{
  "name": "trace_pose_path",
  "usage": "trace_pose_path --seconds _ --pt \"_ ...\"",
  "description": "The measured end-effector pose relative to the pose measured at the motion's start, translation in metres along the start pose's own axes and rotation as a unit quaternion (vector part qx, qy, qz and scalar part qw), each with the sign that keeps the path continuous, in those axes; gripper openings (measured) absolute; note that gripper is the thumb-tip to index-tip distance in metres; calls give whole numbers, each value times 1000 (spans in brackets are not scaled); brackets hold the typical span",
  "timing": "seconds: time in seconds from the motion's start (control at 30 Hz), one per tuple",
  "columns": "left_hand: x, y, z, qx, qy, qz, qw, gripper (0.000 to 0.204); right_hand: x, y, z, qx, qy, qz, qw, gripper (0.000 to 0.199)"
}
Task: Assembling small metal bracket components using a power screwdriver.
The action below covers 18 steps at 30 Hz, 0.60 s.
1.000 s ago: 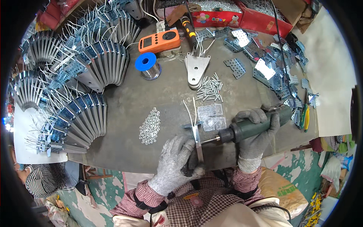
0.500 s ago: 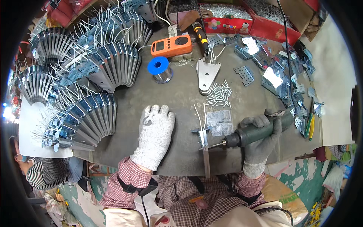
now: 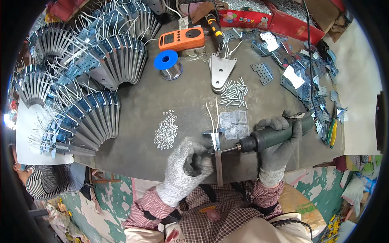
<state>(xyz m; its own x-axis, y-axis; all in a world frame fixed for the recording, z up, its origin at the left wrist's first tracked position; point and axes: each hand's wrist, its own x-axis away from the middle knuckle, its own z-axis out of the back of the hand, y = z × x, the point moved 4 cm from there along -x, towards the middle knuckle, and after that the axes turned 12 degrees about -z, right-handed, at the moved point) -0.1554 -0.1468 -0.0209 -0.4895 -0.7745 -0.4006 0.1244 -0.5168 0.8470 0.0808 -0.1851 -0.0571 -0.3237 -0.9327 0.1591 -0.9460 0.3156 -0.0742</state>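
Note:
My right hand [image 3: 277, 139], in a grey glove, is closed around a dark green power screwdriver [image 3: 269, 137]. Its bit [image 3: 230, 149] points left and reaches the side of a narrow metal plate [image 3: 219, 168] standing on edge at the table front. A small bluish bracket [image 3: 208, 132] and two white wires [image 3: 216, 115] are at the plate's top. On the plate's other side, my gloved left hand [image 3: 188, 164] has its fingers curled together by the screw spot; whatever they pinch is hidden. A pile of small nuts [image 3: 166, 131] lies beyond it.
Loose screws [image 3: 235, 95] and a clear plastic piece [image 3: 234, 124] lie ahead. Behind stand stacked metal plates [image 3: 221, 77], a solder spool [image 3: 167, 65] and an orange meter [image 3: 181, 38]. Rows of wired assemblies [image 3: 91, 121] fill the left; perforated brackets [image 3: 296, 81] spread right.
My left hand has moved right and nearer me, from over the nut pile to the plate, its fingers curling. The nuts are now uncovered. The right hand keeps its hold on the screwdriver.

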Motion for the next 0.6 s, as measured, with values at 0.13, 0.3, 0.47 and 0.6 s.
trace_pose_path --seconds 0.13,0.3,0.47,0.6 --pt "4 5 -12 -68 14 -32 997 29 0 -2 3 -13 -20 -16 1000 25" --pt "8 4 -17 -123 -7 -101 987 28 0 -3 7 -10 -14 -14 1000 18" --pt "11 6 -17 -145 -27 -57 987 24 -1 1 4 0 -10 -6 1000 19" --pt "5 15 -10 -256 -130 -119 950 24 -2 -1 5 7 4 0 1000 18"
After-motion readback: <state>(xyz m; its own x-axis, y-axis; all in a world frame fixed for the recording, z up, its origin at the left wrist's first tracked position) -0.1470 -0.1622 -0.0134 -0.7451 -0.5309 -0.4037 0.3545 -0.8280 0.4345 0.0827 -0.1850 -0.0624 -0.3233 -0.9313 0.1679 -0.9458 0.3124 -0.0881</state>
